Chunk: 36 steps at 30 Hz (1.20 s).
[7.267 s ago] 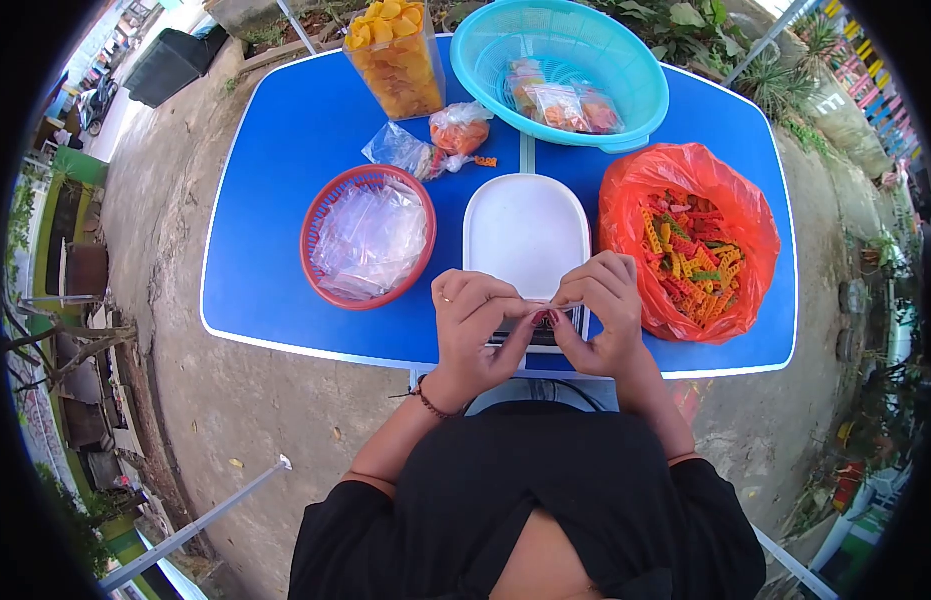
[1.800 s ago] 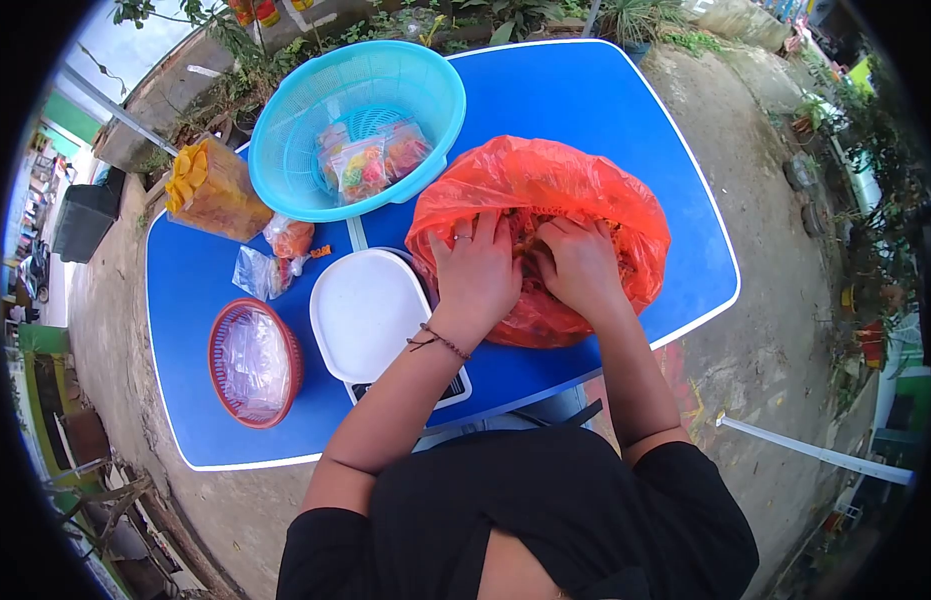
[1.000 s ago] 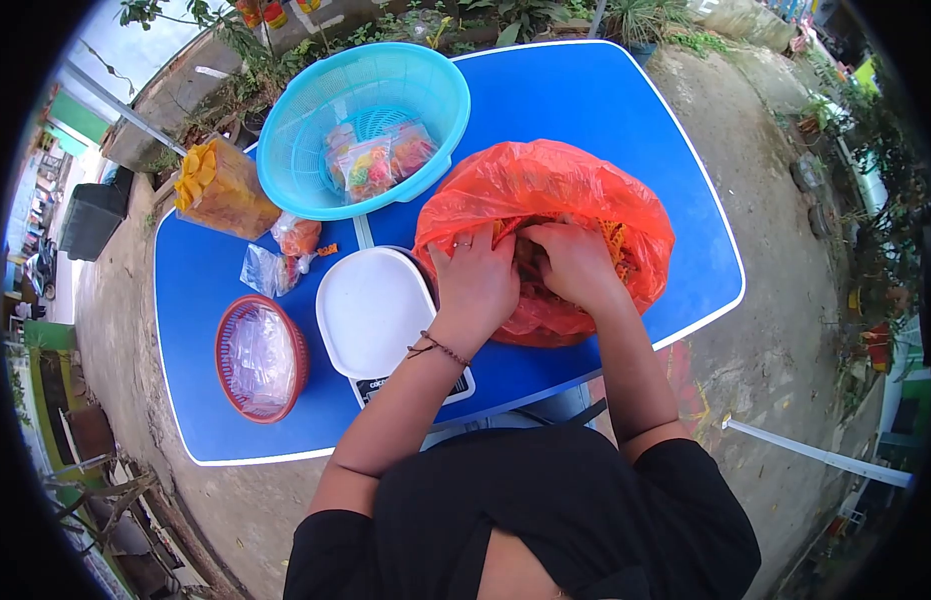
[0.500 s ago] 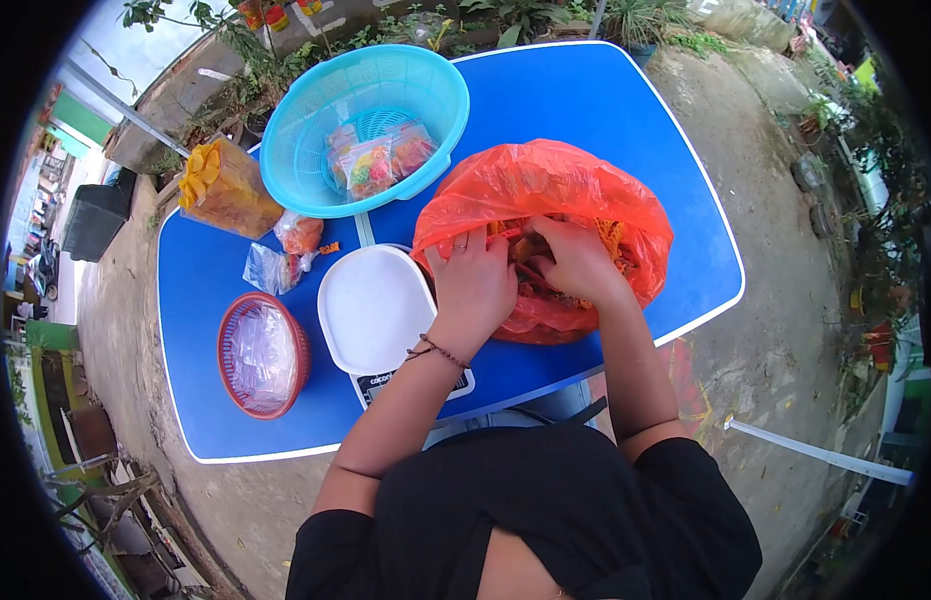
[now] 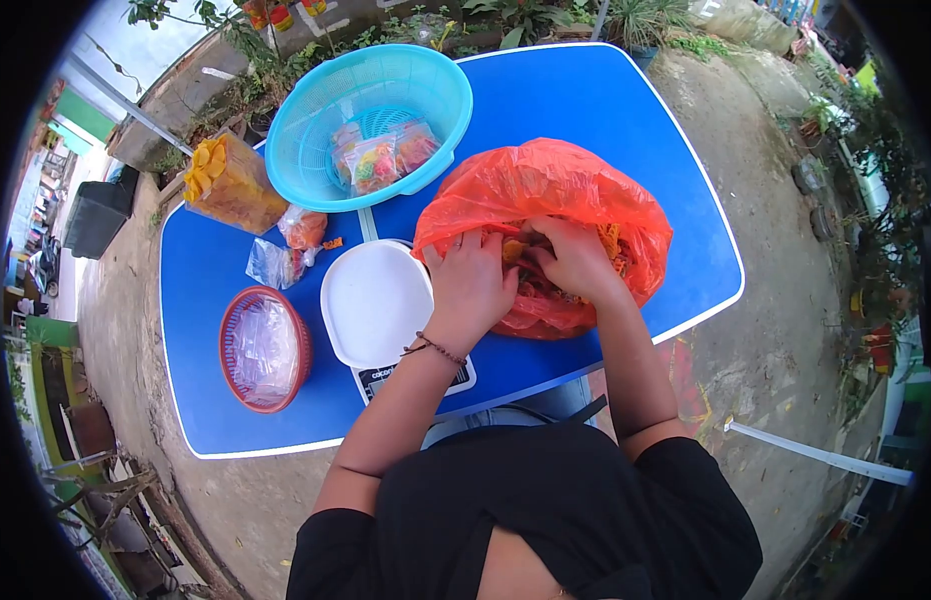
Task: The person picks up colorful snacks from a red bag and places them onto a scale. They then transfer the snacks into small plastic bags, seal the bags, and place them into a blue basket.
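Note:
A large red plastic bag (image 5: 545,170) stands with its mouth gaping, and orange-yellow snack pieces (image 5: 612,245) show inside. My left hand (image 5: 472,285) reaches into its left side, fingers stretched and slightly apart, with some tips hidden among the contents. Across from it, my right hand (image 5: 577,262) is in the bag too, its fingers curled inward. What those fingers hold is hidden. An orange-brown piece (image 5: 511,248) lies between the two hands. Beside my left hand is a white kitchen scale (image 5: 377,305) with a bare pan.
On the blue table (image 5: 545,90) stand a turquoise basket (image 5: 450,165) holding filled small bags (image 5: 377,160), a bag of yellow chips (image 5: 235,185), and a red-brown basket (image 5: 303,365) with clear plastic bags (image 5: 265,350). Small plastic packets (image 5: 275,262) lie near the scale.
Both hands stay inside the red bag with slight finger movement. An orange-brown piece now shows more clearly between them. The view has shifted slightly.

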### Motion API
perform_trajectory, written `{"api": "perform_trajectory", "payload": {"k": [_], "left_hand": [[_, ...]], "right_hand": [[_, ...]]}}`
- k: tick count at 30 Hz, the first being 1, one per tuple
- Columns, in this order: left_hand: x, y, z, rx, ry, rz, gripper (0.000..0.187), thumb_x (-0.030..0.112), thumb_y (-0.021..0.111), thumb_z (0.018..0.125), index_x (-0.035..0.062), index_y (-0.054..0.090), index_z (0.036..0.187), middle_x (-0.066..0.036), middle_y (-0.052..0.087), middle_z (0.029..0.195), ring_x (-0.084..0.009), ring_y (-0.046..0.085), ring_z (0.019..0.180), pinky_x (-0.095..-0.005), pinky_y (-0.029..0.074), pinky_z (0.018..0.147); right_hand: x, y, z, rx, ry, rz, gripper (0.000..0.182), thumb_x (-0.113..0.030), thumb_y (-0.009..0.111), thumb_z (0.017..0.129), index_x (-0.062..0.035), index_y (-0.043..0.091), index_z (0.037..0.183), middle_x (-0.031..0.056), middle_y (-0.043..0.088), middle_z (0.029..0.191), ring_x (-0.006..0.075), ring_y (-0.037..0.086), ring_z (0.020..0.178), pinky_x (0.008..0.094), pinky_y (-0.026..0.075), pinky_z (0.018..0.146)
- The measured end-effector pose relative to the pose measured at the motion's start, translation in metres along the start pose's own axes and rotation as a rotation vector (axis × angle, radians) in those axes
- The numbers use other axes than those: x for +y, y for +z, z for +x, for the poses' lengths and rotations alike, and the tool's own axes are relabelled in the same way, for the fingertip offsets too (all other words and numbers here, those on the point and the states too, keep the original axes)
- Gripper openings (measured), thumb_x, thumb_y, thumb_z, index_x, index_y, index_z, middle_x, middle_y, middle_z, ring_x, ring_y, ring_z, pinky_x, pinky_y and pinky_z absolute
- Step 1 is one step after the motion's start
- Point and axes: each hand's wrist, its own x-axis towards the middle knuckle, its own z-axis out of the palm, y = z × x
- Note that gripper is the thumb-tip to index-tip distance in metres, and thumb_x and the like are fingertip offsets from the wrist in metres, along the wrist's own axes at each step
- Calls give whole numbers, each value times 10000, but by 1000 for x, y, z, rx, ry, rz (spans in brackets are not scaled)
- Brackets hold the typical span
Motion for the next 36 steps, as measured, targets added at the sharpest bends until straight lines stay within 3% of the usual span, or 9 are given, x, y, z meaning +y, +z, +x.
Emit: {"api": "perform_trajectory", "payload": {"k": [3, 9, 12, 17, 21, 27, 29, 32, 36], "left_hand": [[-2, 0, -1, 44, 6, -67, 336, 331, 728, 857, 120, 715, 1118, -118, 643, 1183, -281, 628, 1122, -575, 327, 975], [-8, -1, -1, 56, -30, -200, 219, 302, 724, 883, 166, 759, 1051, -92, 686, 1086, -269, 658, 1012, -489, 319, 912], [-10, -4, -3, 29, -15, -209, 183, 305, 740, 874, 181, 773, 1004, -82, 688, 1066, -259, 659, 993, -473, 320, 905], [-12, -9, -7, 59, 58, -125, 185, 313, 748, 872, 183, 776, 1001, -76, 685, 1031, -254, 658, 982, -458, 319, 895], [-11, -11, -6, 79, 34, -181, 173, 301, 726, 901, 150, 758, 980, -81, 685, 1030, -260, 659, 950, -443, 324, 900], [-12, -10, 0, 179, -18, -592, 229, 281, 663, 980, 56, 697, 955, -103, 713, 861, -243, 676, 817, -402, 380, 839], [-11, -18, 1, 142, -53, -722, 250, 275, 642, 1005, 33, 683, 954, -105, 718, 796, -231, 682, 776, -381, 416, 798], [-13, -28, 0, 121, -35, -526, 293, 282, 616, 1032, 7, 672, 945, -103, 725, 775, -194, 709, 734, -316, 477, 703], [-14, -33, -2, 85, -129, -832, 289, 276, 612, 1032, 8, 667, 939, -109, 739, 764, -207, 755, 739, -294, 516, 628]], "right_hand": [[4, 0, -4, 15, -16, 60, 246, 71, 657, 815, 17, 653, 1055, 144, 718, 1000, 264, 718, 964, 360, 560, 868], [2, -1, -13, 109, -61, 110, 175, -20, 707, 812, -39, 682, 985, 107, 729, 922, 310, 697, 911, 426, 489, 869], [-7, -11, -16, 113, -30, 61, 207, 87, 661, 842, 18, 656, 1037, 128, 717, 951, 243, 712, 901, 354, 556, 799], [-11, -16, -18, 106, 10, -5, 205, 71, 667, 839, 13, 659, 1035, 132, 721, 945, 266, 707, 885, 365, 545, 786], [-13, -13, -17, 240, -126, -149, 183, 11, 688, 833, -8, 668, 1014, 133, 723, 943, 311, 704, 891, 408, 534, 822], [-13, -4, -14, 193, -82, -216, 140, -77, 690, 837, -50, 669, 973, 131, 725, 937, 363, 682, 888, 449, 521, 809], [-14, 3, -13, 184, -84, -274, 128, -103, 687, 827, -68, 660, 946, 125, 716, 901, 348, 677, 926, 492, 478, 879], [-24, 8, -13, 169, -64, -363, 125, -119, 687, 820, -81, 659, 937, 121, 711, 889, 337, 667, 949, 511, 454, 912], [-24, 13, -14, 175, -75, -354, 114, -119, 682, 830, -93, 666, 940, 115, 711, 895, 329, 653, 956, 504, 446, 912]]}}
